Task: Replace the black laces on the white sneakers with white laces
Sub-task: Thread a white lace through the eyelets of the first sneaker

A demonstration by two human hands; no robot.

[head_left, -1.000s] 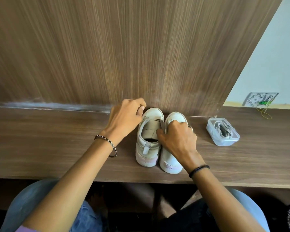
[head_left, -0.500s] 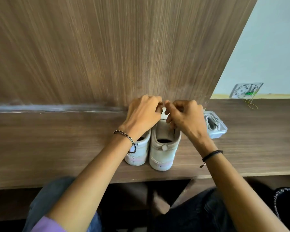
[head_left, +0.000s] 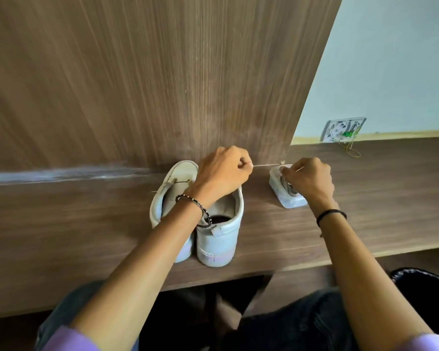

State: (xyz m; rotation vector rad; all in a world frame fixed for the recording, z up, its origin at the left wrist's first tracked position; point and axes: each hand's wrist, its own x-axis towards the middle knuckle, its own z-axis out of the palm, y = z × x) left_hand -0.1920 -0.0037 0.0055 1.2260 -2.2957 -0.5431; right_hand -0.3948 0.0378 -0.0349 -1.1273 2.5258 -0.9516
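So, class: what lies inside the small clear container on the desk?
Inside the clear container a bundle of pale laces shows through the open top. The right hand covers its far side, so how many laces it holds cannot be seen.

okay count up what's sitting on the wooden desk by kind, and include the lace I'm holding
White sneakers: 2, side by side, left sneaker, right sneaker
Clear plastic container: 1, with laces inside
White lace: 1, stretched between the left hand and right hand
Total: 4
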